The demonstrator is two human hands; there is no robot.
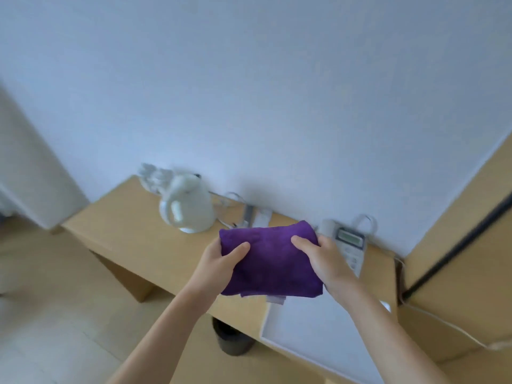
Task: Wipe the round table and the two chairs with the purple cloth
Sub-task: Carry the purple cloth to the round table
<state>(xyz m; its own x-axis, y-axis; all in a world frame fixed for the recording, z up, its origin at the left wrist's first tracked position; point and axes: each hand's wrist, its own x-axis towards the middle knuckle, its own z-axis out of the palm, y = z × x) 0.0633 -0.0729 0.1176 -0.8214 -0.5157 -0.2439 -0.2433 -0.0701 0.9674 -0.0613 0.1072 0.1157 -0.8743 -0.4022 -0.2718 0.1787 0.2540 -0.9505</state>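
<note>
Purple cloth (270,259) folded, held above wooden desk (133,231). Left hand (219,268) clamped on edge at 9 o'clock, right hand (322,260) at 3, thumbs on top. White kettle (188,210) at 10 o'clock, apart. Phone (350,245) just behind right hand. Wall close at 12.

Two hands are in sight, the left hand (219,263) and the right hand (327,261), and between them one purple cloth (270,259), folded. One wooden table (133,231) runs along the wall. On it stands one white kettle (188,209) and one telephone (350,245) with a small screen. One white tray (313,331) lies at the near end. One dark bin (232,340) sits on the floor below.
</note>
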